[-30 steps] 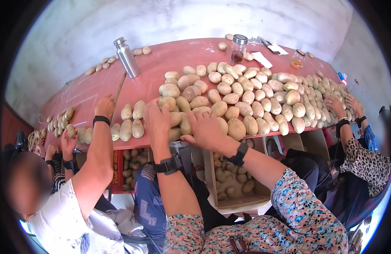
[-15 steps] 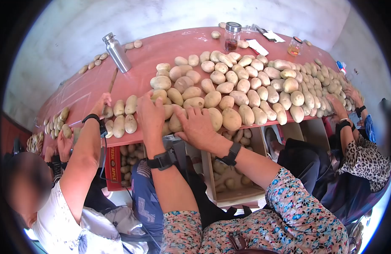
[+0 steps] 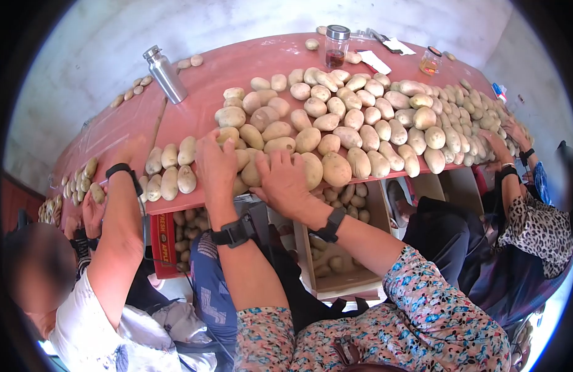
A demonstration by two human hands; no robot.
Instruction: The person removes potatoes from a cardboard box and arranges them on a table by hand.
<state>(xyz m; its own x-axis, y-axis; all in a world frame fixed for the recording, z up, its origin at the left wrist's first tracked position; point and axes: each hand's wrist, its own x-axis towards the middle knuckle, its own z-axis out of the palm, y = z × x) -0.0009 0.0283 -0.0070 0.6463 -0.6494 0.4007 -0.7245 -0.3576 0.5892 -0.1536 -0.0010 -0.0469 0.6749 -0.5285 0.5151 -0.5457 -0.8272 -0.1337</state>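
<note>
My left hand [image 3: 216,168] lies along the left edge of the potatoes in front of me, fingers stretched forward and thumb apart. It touches the potatoes beside it; I see none held in it. To its right, my right hand [image 3: 288,186] reaches over the front row with fingers spread. Its thumb and forefinger lie around a potato [image 3: 250,175] on the table; the palm side is hidden. Another potato [image 3: 240,186] shows between my hands. Larger potatoes [image 3: 337,169] continue the front row to the right.
On the red table [image 3: 237,62] stand a steel bottle [image 3: 166,75], a lidded jar [image 3: 337,49] and a smaller jar [image 3: 430,61]. Below are a cardboard box [image 3: 342,282] and a red box [image 3: 165,248] of potatoes. Co-workers' hands are at both sides.
The view has shifted slightly. My hands stay at nearly the same potatoes. The left co-worker's hand has moved away from the small group of potatoes and is blurred.
</note>
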